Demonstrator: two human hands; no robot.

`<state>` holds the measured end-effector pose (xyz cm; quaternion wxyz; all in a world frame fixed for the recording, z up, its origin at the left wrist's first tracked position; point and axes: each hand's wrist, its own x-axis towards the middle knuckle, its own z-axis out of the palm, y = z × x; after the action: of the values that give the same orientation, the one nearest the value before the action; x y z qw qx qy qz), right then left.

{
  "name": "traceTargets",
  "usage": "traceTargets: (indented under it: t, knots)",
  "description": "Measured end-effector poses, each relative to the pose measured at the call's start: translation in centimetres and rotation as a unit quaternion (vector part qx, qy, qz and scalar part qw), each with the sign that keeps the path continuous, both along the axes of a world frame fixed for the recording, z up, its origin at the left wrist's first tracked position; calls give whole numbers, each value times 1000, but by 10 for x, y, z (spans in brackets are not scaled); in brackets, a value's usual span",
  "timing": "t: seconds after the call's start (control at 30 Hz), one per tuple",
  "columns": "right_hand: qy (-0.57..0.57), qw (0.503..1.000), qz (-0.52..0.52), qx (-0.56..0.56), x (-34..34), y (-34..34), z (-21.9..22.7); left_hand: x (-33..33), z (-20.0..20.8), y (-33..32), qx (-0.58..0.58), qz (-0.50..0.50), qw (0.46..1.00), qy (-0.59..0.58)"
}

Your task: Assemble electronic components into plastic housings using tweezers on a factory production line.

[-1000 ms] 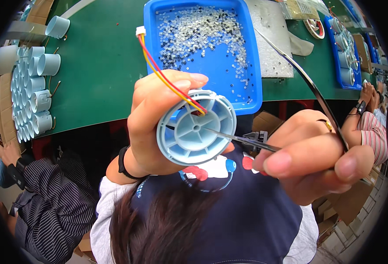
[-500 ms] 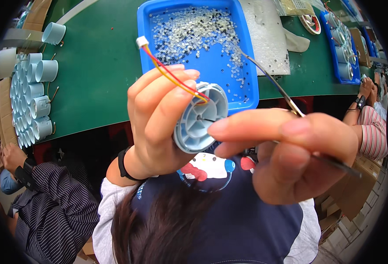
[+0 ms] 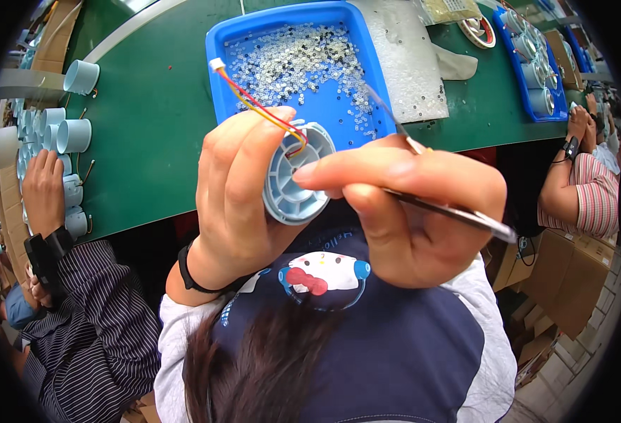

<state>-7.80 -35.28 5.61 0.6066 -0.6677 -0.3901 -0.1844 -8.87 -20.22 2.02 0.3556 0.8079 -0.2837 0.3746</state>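
Observation:
My left hand (image 3: pixel 229 176) is wrapped round a light-blue round plastic housing (image 3: pixel 300 197), its ribbed open face turned up and toward the right. Red and yellow wires (image 3: pixel 254 104) rise from inside it and end in a white connector (image 3: pixel 216 64). My right hand (image 3: pixel 423 204) is closed on slim metal tweezers (image 3: pixel 458 211), whose pointed end slants away toward the tray. The outstretched right index fingertip touches the housing near its centre; whatever lies under that fingertip is hidden.
A blue tray (image 3: pixel 215 92) of small clear and black rings stands on the green table (image 3: pixel 148 141). Light-blue cups (image 3: pixel 74 136) are grouped at left, where a co-worker's hand (image 3: pixel 44 190) reaches. Another blue tray (image 3: pixel 553 115) holds cylindrical parts at right, near another person's arm (image 3: pixel 560 176).
My right hand has moved left and its index fingertip has come onto the housing's centre. The tweezers have swung with it. At left, the co-worker's hand has risen to the cups.

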Motion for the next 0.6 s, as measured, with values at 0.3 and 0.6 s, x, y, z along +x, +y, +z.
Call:
traceTargets:
  t: [0.3, 0.6]
  knots:
    - [-25, 998, 26, -58, -9, -22, 3, -15, 9, -6, 12, -15, 998, 62]
    - [2, 1000, 4, 7, -14, -22, -5, -20, 12, -9, 70, 5, 996, 59]
